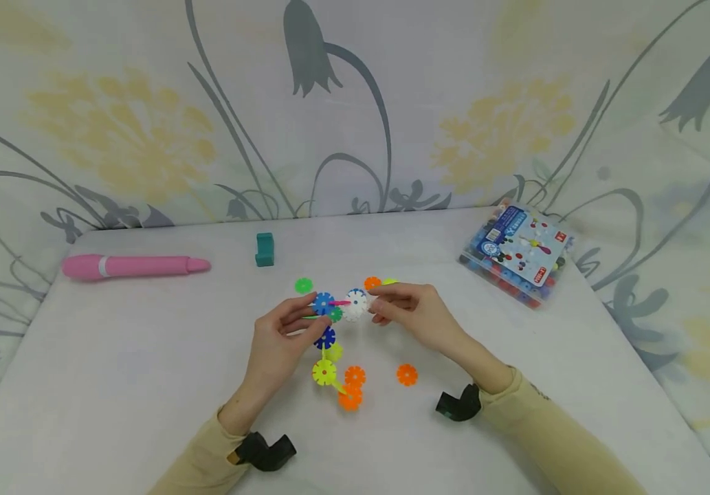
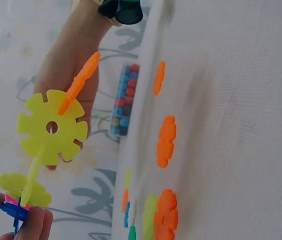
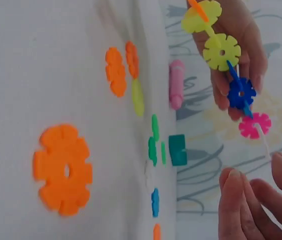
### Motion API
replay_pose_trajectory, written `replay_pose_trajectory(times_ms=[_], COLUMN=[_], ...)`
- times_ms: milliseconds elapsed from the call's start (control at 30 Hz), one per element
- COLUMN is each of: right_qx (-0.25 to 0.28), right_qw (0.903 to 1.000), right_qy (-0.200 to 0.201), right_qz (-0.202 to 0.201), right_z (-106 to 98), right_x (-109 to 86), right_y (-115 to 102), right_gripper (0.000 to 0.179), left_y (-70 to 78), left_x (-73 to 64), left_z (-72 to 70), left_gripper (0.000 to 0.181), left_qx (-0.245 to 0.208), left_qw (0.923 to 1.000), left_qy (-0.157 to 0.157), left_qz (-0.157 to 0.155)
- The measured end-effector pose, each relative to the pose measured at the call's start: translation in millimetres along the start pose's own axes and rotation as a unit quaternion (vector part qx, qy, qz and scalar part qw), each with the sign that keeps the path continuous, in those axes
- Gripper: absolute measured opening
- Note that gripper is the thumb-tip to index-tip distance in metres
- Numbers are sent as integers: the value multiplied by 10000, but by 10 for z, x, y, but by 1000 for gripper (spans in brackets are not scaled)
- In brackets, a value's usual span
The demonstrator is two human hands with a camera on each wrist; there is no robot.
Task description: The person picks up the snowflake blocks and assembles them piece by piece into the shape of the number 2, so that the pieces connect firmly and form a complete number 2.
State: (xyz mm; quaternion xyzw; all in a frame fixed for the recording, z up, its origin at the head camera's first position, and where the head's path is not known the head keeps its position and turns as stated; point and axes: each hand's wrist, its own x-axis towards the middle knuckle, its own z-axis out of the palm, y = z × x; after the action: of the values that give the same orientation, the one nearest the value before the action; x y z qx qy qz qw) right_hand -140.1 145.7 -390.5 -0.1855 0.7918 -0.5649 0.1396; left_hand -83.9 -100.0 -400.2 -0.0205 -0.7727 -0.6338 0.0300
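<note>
My left hand (image 1: 280, 337) pinches a chain of notched plastic discs between thumb and fingers, at its blue part. In the right wrist view the chain runs from an orange disc (image 3: 198, 9) through yellow discs (image 3: 222, 52) and a blue disc (image 3: 241, 93) to a pink disc (image 3: 255, 126). A white disc (image 3: 264, 142), seen edge-on, sticks out from the pink one. My right hand (image 1: 413, 313) is close beside that white end, thumb and fingers apart in the right wrist view, with a gap between them.
Loose discs lie on the white table, among them an orange disc (image 1: 407, 375) and a green disc (image 1: 304, 285). Farther back are a pink wand-shaped object (image 1: 144, 266), a teal block (image 1: 264, 249) and a clear box (image 1: 515, 251) of beads at the right.
</note>
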Motion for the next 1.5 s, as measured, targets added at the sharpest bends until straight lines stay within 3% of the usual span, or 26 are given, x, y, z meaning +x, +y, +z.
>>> replay_pose_trajectory(times_ms=[167,400,700,1000,1267,1400,1500], right_qx=[-568,-1211,-1327,-1610,-1765,-1797,-1847], right_qw=[9965,9833,9749,9687,9683,9736,9789], right_qy=[-531,-1357,-1762,-1826,-1738,-1389,-839], right_qz=[311,-18,-314,-495,-328,-225,-241], right_z=[-152,-217,-236,-213,-201,-167,-121], right_x=[-91,-234,-362,-372,-364,-327,-265], right_y=[90,298,440,471,449,414,356], right_gripper=[30,25,27,21,21,21,17], left_y=[-6,-15,-11,-6,-7,-7,-9], left_x=[12,11,-1,-21,-18,-16,-17], left_z=[-23,-22,-12,-13,-3,0,1], left_gripper=[42,42,41,41,41,41,41], left_qx=[-31,4,-3,-114,-145,-119,-129], left_qw=[10000,9999,9999,9998,9998,9999,9999], left_qy=[10,20,41,-25,-43,-33,-29], left_qz=[-24,-140,-164,-167,-161,-94,-60])
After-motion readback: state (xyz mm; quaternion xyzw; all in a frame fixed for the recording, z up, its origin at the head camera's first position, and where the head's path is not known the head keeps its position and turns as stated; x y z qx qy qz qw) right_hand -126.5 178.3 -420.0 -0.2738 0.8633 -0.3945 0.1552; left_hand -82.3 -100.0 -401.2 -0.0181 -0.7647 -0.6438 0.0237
